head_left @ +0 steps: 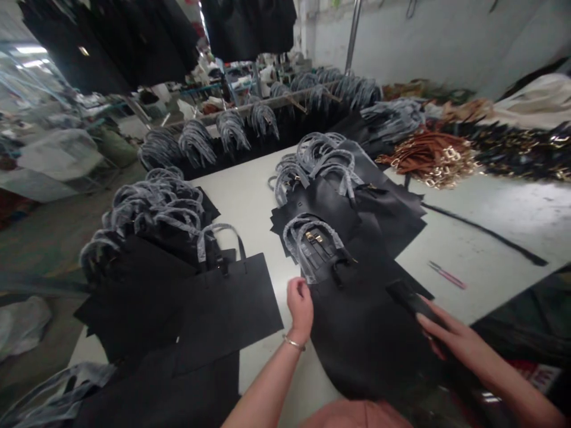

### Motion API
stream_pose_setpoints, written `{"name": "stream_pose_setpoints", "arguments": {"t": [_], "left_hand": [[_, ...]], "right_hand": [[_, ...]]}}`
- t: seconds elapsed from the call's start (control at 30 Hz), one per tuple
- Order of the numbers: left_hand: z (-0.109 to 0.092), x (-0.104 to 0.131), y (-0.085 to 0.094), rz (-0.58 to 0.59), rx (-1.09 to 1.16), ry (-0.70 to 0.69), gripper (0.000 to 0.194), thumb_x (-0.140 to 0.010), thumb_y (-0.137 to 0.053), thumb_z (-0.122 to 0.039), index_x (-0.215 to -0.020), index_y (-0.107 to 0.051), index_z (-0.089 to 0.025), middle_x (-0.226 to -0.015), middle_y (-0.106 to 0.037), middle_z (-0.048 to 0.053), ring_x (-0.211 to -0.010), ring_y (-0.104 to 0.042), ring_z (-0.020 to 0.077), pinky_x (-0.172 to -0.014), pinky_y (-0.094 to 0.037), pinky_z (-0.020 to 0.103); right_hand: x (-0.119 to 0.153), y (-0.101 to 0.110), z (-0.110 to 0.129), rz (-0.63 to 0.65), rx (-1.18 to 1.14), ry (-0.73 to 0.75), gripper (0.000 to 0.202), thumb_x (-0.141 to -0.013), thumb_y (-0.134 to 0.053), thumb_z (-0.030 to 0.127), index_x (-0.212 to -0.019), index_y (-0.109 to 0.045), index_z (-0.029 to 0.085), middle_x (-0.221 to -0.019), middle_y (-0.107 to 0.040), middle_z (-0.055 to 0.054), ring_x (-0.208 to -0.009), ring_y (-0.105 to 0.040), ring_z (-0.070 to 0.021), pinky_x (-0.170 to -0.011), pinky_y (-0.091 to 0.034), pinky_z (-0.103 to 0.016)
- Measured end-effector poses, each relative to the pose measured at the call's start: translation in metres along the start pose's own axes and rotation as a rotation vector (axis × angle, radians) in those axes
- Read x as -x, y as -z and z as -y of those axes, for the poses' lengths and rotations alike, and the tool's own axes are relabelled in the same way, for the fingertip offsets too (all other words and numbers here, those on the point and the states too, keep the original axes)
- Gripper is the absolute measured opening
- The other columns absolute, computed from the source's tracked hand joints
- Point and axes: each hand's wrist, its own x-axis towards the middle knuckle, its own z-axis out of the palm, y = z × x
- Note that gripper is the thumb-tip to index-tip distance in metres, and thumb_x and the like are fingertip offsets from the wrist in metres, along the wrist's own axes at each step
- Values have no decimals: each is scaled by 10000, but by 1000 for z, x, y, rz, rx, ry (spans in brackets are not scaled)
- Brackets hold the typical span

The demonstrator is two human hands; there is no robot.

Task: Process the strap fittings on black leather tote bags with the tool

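A black leather-like panel lies on the pale table in front of me, with plastic-wrapped handles and gold hardware at its far end. My left hand, with a bracelet on the wrist, is closed at the panel's left edge beside the wrapped handles; what its fingers pinch, if anything, is too small to make out. On the right, my right hand is wrapped round a black strap that lies over the panel and trails down toward the table's near edge.
Stacked black bag pieces with wrapped handles cover the left side. More pieces lie beyond the panel. Pink-handled snips, a long black strip and brown straps with gold clasps are at right. Black pieces hang overhead.
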Motion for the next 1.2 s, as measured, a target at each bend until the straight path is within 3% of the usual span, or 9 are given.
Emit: {"name": "stream_pose_setpoints", "arguments": {"t": [0.13,0.2,0.33,0.5,0.8,0.93,1.07,1.2], "left_hand": [[25,60,-23,429,-348,-439,251,-888,-463,-194,-1105,-590,-209,-1210,-568,82,-1159,-502,225,-1035,-406,415],[37,77,-32,493,-521,-556,353,-893,-500,-229,-1244,-531,-214,-1371,-471,82,-1294,-395,246,-1121,-309,467],[51,82,-38,495,-675,-641,383,-935,-446,-265,-1315,-486,-227,-1427,-430,61,-1358,-323,220,-1168,-243,454],[48,79,-36,477,-696,-663,387,-929,-445,-255,-1310,-498,-218,-1413,-450,69,-1353,-335,220,-1167,-248,445],[48,80,-38,464,-688,-646,385,-929,-437,-252,-1308,-500,-220,-1411,-451,64,-1354,-332,218,-1174,-230,453],[47,77,-41,462,-711,-645,389,-916,-454,-248,-1299,-512,-209,-1421,-439,82,-1357,-329,230,-1169,-231,465],[45,76,-41,458,-704,-646,394,-913,-459,-252,-1301,-514,-211,-1414,-450,85,-1354,-336,233,-1168,-234,469],[50,77,-41,444,-682,-673,416,-917,-448,-263,-1325,-493,-194,-1424,-435,98,-1363,-324,246,-1166,-234,489]], "right_hand": [[-24,-52,-1,220,-50,-36,790,-785,-598,554,-1455,-333,230,-578,-540,48,-395,-496,-135,-352,-362,-225],[-33,-66,0,238,-50,-47,722,-827,-579,509,-1449,-345,226,-576,-551,46,-387,-496,-127,-344,-359,-210],[-48,-77,10,229,-79,-97,638,-875,-541,455,-1435,-361,209,-551,-538,45,-362,-483,-123,-322,-355,-199],[-63,-81,26,240,-154,-124,585,-892,-525,455,-1406,-392,209,-553,-515,46,-362,-480,-115,-326,-364,-190],[-54,-58,9,248,-172,-161,658,-873,-551,488,-1423,-354,187,-579,-536,32,-382,-508,-131,-335,-395,-211],[-69,-69,18,169,-133,-78,632,-876,-546,477,-1414,-386,186,-593,-542,31,-397,-517,-128,-347,-401,-215],[-68,-77,28,33,-39,76,643,-873,-561,493,-1440,-370,259,-652,-571,42,-460,-557,-117,-423,-452,-217],[-49,-74,26,122,89,113,643,-857,-582,481,-1420,-427,212,-570,-571,49,-409,-547,-130,-379,-429,-221]]}}
